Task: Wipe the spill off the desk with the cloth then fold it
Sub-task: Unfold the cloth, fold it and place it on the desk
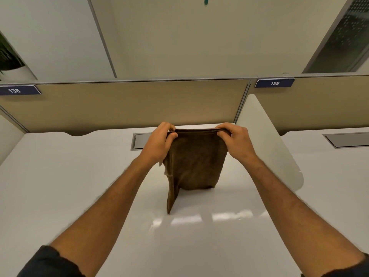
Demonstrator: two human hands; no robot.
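Note:
A brown cloth hangs doubled over above the white desk, its lower edge touching the desk top and one loose corner trailing down toward me. My left hand pinches the cloth's top left corner. My right hand pinches the top right corner, so the upper edge is stretched straight between both hands. No spill shows on the desk surface; only light reflections lie in front of the cloth.
A grey cable hatch is set into the desk behind my left hand. A tan partition with labels 138 and 139 closes the back. A white side divider stands to the right, with another desk beyond it.

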